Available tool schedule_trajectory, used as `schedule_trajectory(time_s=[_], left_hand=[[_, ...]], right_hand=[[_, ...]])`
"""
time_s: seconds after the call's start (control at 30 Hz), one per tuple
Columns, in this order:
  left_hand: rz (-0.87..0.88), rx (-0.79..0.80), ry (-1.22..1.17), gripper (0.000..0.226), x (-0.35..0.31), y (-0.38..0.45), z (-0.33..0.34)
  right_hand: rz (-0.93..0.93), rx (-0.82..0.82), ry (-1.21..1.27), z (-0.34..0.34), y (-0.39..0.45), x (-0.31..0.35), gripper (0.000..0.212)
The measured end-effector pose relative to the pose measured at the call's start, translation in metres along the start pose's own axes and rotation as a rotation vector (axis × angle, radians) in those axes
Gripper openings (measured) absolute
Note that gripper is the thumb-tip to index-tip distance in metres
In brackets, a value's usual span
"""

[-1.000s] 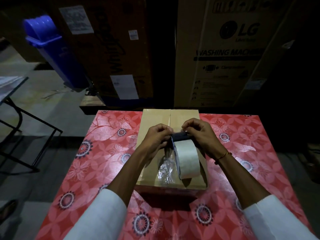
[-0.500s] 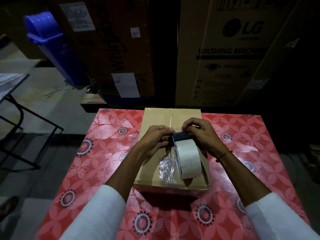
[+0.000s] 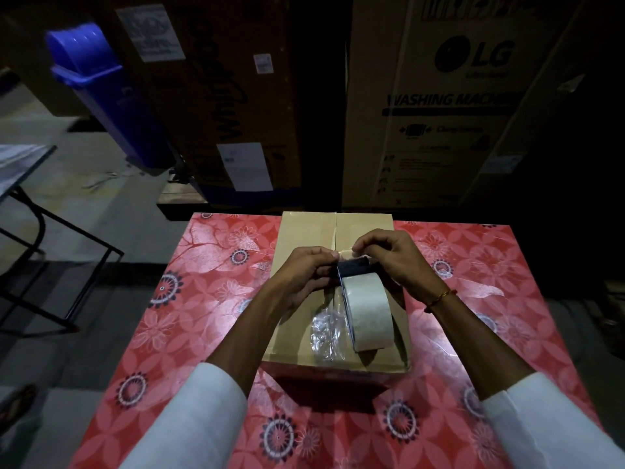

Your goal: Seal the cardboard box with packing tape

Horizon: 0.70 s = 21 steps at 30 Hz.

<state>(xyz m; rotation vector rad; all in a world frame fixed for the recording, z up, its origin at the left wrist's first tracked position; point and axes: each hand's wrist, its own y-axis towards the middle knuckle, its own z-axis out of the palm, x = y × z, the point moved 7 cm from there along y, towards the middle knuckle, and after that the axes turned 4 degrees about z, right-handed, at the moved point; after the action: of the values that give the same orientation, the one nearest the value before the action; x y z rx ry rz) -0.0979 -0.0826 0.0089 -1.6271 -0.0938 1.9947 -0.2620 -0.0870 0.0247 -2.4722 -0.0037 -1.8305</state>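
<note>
A small brown cardboard box lies on the table with its two top flaps closed along a centre seam. A roll of pale packing tape stands on edge over the box's near half. My left hand grips the roll's top from the left. My right hand pinches the loose clear tape end just above the roll and lifts it a little. A crumpled bit of clear film lies on the box to the left of the roll.
The box rests on a table covered with a red flowered cloth. Large appliance cartons stand right behind the table. A blue bin leans at the back left. A black metal-framed table stands on the floor to the left.
My right hand's fingers have risen off the roll's top, pulling a short piece of clear tape free. The left hand and the roll stay where they were.
</note>
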Motion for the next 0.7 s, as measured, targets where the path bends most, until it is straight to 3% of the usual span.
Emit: schedule_trajectory(time_s=[0.43,0.7], left_hand=[[-0.022,0.001,-0.001,0.029,0.0,-0.001,0.0],[-0.005,-0.028,0.072,0.007,-0.001,-0.001,0.004]], right_hand=[[-0.102,-0.034,-0.127,0.0,0.0,0.003,0.023],[-0.104,-0.039,-0.131,-0.001,-0.001,0.003,0.023]])
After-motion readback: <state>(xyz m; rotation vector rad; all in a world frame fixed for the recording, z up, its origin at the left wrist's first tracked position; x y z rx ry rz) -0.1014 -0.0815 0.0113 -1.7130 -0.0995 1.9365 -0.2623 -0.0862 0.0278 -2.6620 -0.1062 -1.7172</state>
